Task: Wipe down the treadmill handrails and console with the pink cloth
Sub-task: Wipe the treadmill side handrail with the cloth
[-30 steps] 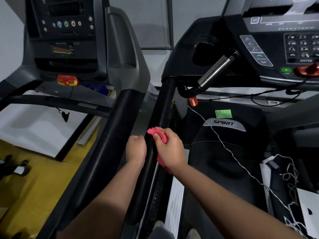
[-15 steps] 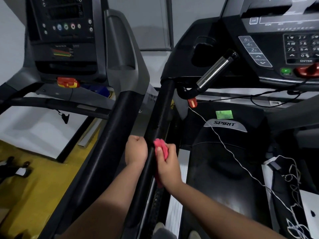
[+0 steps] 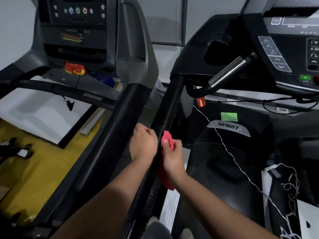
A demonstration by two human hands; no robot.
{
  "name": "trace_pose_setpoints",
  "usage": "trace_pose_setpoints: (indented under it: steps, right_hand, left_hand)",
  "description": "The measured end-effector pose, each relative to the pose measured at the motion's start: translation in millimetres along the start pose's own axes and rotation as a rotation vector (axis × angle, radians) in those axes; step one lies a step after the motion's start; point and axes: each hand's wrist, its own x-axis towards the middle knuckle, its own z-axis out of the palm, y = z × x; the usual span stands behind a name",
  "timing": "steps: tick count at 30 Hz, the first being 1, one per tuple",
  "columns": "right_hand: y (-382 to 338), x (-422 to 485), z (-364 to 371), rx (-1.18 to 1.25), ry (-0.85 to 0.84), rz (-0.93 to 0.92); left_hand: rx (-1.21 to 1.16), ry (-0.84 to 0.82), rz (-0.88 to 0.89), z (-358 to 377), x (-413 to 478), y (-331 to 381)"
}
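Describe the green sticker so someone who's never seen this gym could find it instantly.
Find the right-hand treadmill, the one with the number keypad console. On its black motor cover, directly above the silver SPIRIT badge, sits the green sticker. It is a flat rectangle, unlike the green start button up on the console.

the pink cloth (image 3: 168, 136) is bunched up and pressed to the right side of the black handrail (image 3: 170, 107), pinched in the right hand (image 3: 172, 157), with its loose end hanging below the wrist. the left hand (image 3: 143, 145) grips the rail's other side. the handrail slopes up and away to the dark console (image 3: 276, 49) with its grey keypad and green start button.
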Motion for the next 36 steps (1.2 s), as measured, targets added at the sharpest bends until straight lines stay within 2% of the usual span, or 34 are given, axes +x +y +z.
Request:
trace_pose_setpoints:
  steps: [2,4,7,9,12,15,19,23,26,29,32,36]
  right_hand:
    - [-0.3,-0.2,1.0,-0.033,0.015,-0.047]
    - [-5.7,3.8,0.8,0.106,0.04,-0.017]
    - [-9.8,15.2,4.9,0.278,0.078,0.081]
    - [-7.2,22.3,11.5,0.323,0.087,0.227]
    - [-15.6,24.5,16.9,0.403,-0.03,0.426]
    - [-20.5,30.7,11.8,0.391,-0.105,0.469]
    - [-14.9,31.4,6.6,0.384,-0.016,0.395]
    - [-18.1,12.9,-1.2,0.145,0.065,0.114]
    - [-18.1,4.3,3.0,0.086,0.114,0.079]
    - [-11.6,14.9,4.5,0.247,0.079,0.265]
    - [-12.5,28.7,1.6,0.438,-0.073,0.496]
    - [-17.5,45.9,-0.4,0.49,-0.192,0.58]
  left_hand:
    - [-0.006,0.0,0.005,0.1,-0.4,0.2]
    - [-0.01,0.0,0.008,0.2,0.1,0.5]
    - [-0.009,0.004,0.011,0.7,1.0,0.4]
    - [-0.019,0.006,0.007,1.0,1.2,-0.6]
    - [-0.029,0.006,-0.004,0.9,1.8,-1.8]
    - [-0.052,-0.013,-0.02,-0.7,2.8,-2.2]
    - [-0.081,-0.044,-0.05,-1.7,3.6,-4.4]
    - [-0.053,-0.066,-0.071,-0.8,3.2,-4.8]
    - [-0.001,-0.039,-0.07,0.1,2.6,-2.0]
    - [0.081,-0.017,-0.004,1.6,-3.6,-1.7]
    - [0.109,-0.018,0.06,2.7,-8.7,-4.6]
    - [0.021,0.017,0.086,-0.4,-9.7,-5.2]
